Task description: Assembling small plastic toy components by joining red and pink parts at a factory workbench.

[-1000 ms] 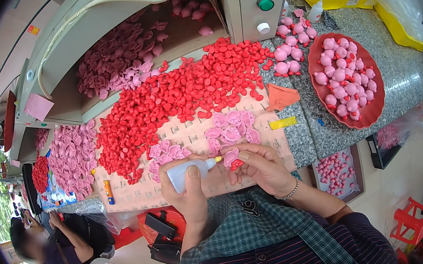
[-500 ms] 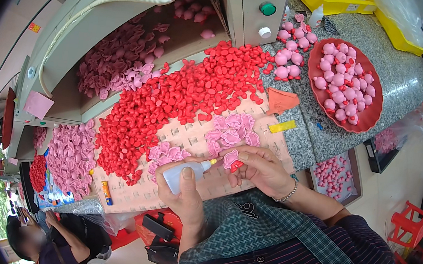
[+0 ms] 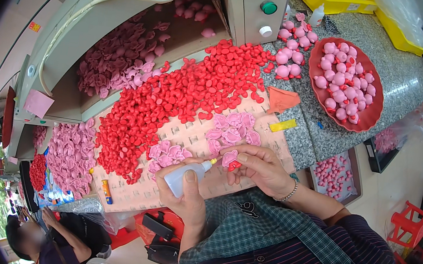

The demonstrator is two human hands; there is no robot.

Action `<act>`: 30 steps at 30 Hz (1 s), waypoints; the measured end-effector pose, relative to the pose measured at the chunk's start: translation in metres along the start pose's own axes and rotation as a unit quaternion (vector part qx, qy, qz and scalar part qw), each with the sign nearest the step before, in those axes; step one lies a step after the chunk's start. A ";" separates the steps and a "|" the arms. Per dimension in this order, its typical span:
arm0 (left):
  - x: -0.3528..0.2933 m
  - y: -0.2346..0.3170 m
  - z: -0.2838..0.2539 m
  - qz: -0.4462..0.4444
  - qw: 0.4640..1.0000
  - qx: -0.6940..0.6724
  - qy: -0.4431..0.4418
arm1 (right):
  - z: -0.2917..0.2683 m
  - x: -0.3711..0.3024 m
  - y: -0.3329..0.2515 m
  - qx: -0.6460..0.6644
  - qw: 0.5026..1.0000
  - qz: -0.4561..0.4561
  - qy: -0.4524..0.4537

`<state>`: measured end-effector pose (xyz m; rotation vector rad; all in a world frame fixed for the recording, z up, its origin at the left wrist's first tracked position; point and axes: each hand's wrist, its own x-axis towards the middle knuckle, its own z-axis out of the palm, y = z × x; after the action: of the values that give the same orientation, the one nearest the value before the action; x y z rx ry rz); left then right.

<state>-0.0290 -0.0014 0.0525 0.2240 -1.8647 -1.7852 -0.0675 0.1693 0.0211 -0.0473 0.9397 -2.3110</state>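
Our left hand (image 3: pixel 188 198) wraps a translucent bottle (image 3: pixel 177 181); our right hand (image 3: pixel 267 172) pinches a pink-and-red piece (image 3: pixel 229 159) just beside the bottle's nozzle (image 3: pixel 213 161). Oversqueezing could flood the piece. Beyond our hands, red pieces (image 3: pixel 133 116) heap on a pink mat (image 3: pixel 133 195) over the grey counter (image 3: pixel 301 137); far rightward, a red stool (image 3: pixel 406 224) stands on the floor (image 3: pixel 379 189).

No readable text; white label (image 3: pixel 353 7) on yellow tray (image 3: pixel 327 6) too small.

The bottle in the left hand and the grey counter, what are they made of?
Bottle: probably smooth plastic, as it looks milky and half see-through.
Counter: seems polished stone, maybe granite: it's speckled and shiny, though a look-alike is possible.
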 end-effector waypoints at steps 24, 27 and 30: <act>-0.011 0.012 0.003 0.073 0.994 0.082 -0.018 | 0.000 -0.001 0.002 -0.060 0.997 -0.051 0.013; -0.010 0.014 0.003 0.078 0.992 0.091 -0.026 | 0.000 -0.001 0.002 -0.056 0.997 -0.054 0.013; -0.010 0.015 0.004 0.073 0.993 0.091 -0.023 | 0.000 -0.001 0.001 -0.049 0.997 -0.056 0.017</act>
<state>-0.0185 0.0088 0.0646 0.1098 -2.0231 -1.5373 -0.0656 0.1693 0.0207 -0.1051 1.0932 -2.3717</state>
